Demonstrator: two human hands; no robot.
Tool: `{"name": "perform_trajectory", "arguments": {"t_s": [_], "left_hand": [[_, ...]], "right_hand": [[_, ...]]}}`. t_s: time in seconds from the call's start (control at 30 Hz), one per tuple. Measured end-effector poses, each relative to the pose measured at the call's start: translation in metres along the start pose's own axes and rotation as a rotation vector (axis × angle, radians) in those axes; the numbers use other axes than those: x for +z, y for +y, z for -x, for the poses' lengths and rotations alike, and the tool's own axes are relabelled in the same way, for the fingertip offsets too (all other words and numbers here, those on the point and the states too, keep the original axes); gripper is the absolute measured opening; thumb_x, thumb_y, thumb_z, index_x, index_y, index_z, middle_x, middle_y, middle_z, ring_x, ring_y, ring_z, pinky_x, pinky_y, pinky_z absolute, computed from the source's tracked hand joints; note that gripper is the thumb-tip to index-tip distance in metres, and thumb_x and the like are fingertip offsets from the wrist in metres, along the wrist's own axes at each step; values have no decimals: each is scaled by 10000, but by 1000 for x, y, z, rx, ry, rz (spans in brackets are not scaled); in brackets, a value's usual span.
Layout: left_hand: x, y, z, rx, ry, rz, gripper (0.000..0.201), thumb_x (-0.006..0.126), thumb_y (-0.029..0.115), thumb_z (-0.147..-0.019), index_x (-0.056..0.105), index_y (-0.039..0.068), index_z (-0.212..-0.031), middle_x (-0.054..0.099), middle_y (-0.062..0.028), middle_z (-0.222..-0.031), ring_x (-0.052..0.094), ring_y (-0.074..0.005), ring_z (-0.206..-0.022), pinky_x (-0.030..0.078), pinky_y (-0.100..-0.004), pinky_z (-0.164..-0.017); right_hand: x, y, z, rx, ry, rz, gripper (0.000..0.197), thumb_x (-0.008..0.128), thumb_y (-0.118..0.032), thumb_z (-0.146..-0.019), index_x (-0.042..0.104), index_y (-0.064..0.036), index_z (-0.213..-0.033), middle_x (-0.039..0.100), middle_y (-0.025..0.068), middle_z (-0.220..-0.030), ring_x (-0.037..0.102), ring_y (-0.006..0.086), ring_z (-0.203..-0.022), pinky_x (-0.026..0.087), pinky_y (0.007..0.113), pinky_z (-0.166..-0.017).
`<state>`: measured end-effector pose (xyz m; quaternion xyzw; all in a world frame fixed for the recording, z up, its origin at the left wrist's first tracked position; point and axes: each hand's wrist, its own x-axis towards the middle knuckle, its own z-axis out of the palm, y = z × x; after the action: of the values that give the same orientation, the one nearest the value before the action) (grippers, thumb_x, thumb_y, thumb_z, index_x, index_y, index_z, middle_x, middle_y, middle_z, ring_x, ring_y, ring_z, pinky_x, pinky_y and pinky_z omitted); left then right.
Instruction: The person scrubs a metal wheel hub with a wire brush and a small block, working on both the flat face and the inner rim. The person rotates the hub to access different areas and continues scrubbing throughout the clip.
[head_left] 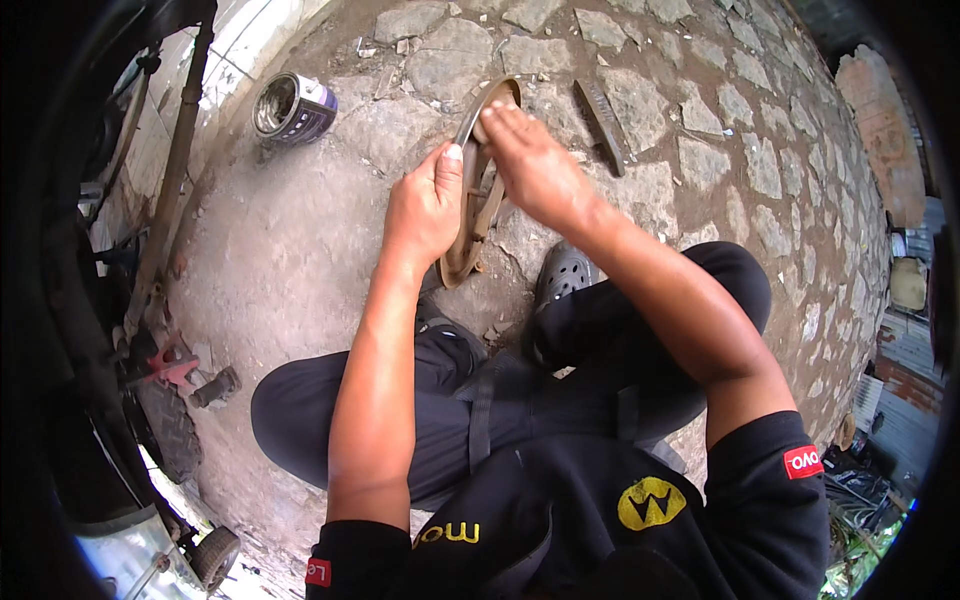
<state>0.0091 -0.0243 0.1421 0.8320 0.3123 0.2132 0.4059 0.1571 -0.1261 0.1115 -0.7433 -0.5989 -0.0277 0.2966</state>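
A round, brown, rusty-looking metal part [462, 250] with a raised rim is held up on edge in front of my shins. My left hand [425, 205] grips its left rim, thumb lying along the edge. On its upper inner face, the fingers of my right hand [535, 165] are pressed together. Something small and tan shows under those fingertips, too hidden to name. To the right of the part lies a narrow, dark, bar-shaped tool [600, 128] with a rough, dotted surface. An open metal can [293, 108] with a dark label stands on the ground at the upper left.
Uneven paving stones [640, 105] and packed dirt [270, 235] make up the ground. My grey perforated clog [565, 275] is just below the part. Along the left are a vehicle's dark frame and a red metal piece [172, 362]. Corrugated sheets [910, 365] edge the right.
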Motion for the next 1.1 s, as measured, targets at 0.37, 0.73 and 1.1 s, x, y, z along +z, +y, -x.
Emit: {"name": "perform_trajectory", "arguments": {"t_s": [0.37, 0.73, 1.1], "left_hand": [[-2, -1, 2, 5, -4, -34, 516, 401, 438, -1060, 641, 13, -1228, 683, -280, -1036, 647, -461, -1022, 537, -468, -831], [-4, 1, -2, -31, -41, 6, 529, 389, 449, -1063, 637, 11, -1228, 681, -290, -1009, 646, -470, -1015, 527, -459, -844], [-4, -2, -2, 10, -17, 35, 515, 402, 438, -1063, 634, 9, -1230, 688, -278, -1032, 655, -455, -1023, 530, -453, -842]], "right_hand": [[-6, -17, 7, -59, -23, -10, 446, 523, -179, -978, 519, 42, -1366, 523, 251, -1421, 445, 376, -1388, 317, 450, -1178], [-35, 25, -23, 635, 66, -166, 422, 448, -366, -1056, 618, -24, -1234, 690, 277, -988, 663, 456, -975, 524, 501, -824], [-7, 14, 0, -18, -106, -97, 570, 551, -352, -1016, 420, -65, -1490, 390, 207, -1541, 405, 407, -1394, 375, 442, -1141]]}}
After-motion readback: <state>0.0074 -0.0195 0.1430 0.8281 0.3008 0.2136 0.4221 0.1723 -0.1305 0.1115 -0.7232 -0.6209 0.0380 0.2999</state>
